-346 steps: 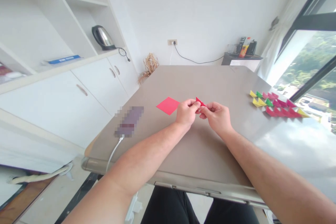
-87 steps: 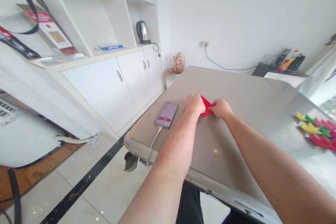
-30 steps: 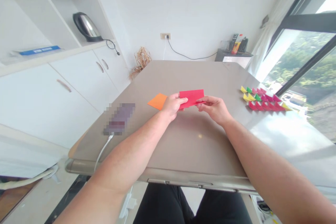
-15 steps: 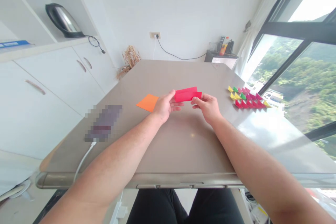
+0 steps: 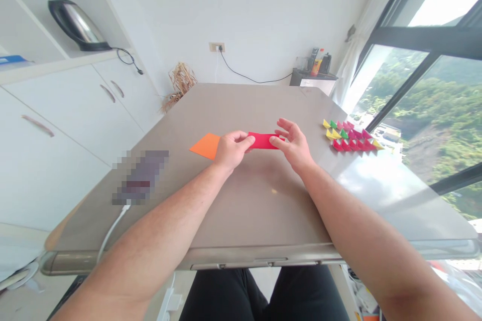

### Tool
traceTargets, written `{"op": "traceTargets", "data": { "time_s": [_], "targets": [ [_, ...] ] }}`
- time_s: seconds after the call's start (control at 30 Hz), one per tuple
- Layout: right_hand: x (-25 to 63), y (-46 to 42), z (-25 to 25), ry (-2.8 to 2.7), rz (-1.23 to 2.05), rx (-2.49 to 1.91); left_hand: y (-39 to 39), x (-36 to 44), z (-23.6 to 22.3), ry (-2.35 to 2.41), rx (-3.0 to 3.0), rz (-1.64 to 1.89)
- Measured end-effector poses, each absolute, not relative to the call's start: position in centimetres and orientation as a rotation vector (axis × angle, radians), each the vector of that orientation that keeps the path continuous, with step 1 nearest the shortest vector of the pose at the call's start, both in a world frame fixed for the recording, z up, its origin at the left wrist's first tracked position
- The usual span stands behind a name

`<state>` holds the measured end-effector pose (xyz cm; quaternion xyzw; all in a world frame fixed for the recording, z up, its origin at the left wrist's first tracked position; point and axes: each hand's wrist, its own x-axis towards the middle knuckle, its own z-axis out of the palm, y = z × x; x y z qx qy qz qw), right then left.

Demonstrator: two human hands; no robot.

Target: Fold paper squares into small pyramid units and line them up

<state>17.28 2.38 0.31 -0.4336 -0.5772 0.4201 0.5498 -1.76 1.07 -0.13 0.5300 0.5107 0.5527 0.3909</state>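
Note:
A folded strip of red paper [image 5: 262, 141] is stretched sideways between my hands above the grey table. My left hand [image 5: 230, 151] pinches its left end, thumb on top and fingers curled underneath. At the right end, the thumb of my right hand [image 5: 295, 146] presses on the paper while its upper fingers are raised and spread. What the lower fingers of that hand do behind the strip is partly hidden. Beside my left hand lies a sheet of orange paper [image 5: 205, 146], partly covered by that hand.
Rows of small folded paper pieces [image 5: 354, 144] in red, pink, yellow and green stand at the table's right. A blurred-out dark object [image 5: 141, 178] with a white cable [image 5: 113, 233] lies at the left. A kettle [image 5: 81, 25] sits on the shelf.
The red paper's two offset layers now lie together as one flat strip. My left thumb has come down onto it, and my right fingers have lifted. The view has shifted slightly.

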Motion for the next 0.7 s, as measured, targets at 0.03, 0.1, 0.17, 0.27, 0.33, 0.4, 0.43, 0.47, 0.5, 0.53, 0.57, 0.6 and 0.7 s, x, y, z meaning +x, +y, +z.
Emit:
{"op": "traceTargets", "data": {
  "time_s": [0.03,0.1,0.17,0.27,0.33,0.4,0.43,0.47,0.5,0.53,0.57,0.6,0.7],
  "targets": [
    [17.38,2.35,0.49,-1.409,1.004,-1.056,1.05,-1.80,-0.26,1.316,1.419,1.368],
    [17.50,2.25,0.75,-1.496,1.029,-1.133,0.99,-1.83,-0.45,1.347,1.536,1.320],
    [17.47,2.11,0.82,-1.557,1.041,-1.196,0.92,-1.81,-0.52,1.364,1.598,1.309],
    [17.25,1.94,0.69,-1.576,1.042,-1.223,0.87,-1.75,-0.49,1.353,1.619,1.323],
    [17.12,1.91,0.57,-1.568,1.049,-1.224,0.84,-1.73,-0.45,1.351,1.614,1.324],
    [17.06,1.91,0.49,-1.558,1.061,-1.217,0.80,-1.72,-0.42,1.357,1.612,1.312],
    [17.06,1.92,0.48,-1.554,1.067,-1.213,0.78,-1.72,-0.40,1.360,1.612,1.306],
    [17.06,1.92,0.49,-1.550,1.072,-1.210,0.75,-1.72,-0.38,1.360,1.614,1.301],
    [17.06,1.91,0.50,-1.547,1.077,-1.208,0.72,-1.72,-0.35,1.360,1.615,1.298],
    [17.07,1.90,0.52,-1.545,1.080,-1.209,0.70,-1.71,-0.31,1.361,1.616,1.296],
    [17.08,1.88,0.55,-1.545,1.081,-1.212,0.68,-1.71,-0.28,1.362,1.617,1.294],
    [17.08,1.86,0.57,-1.545,1.082,-1.215,0.67,-1.70,-0.26,1.364,1.617,1.292],
    [17.07,1.81,0.60,-1.546,1.079,-1.223,0.68,-1.69,-0.26,1.371,1.613,1.294]
  ]
}}
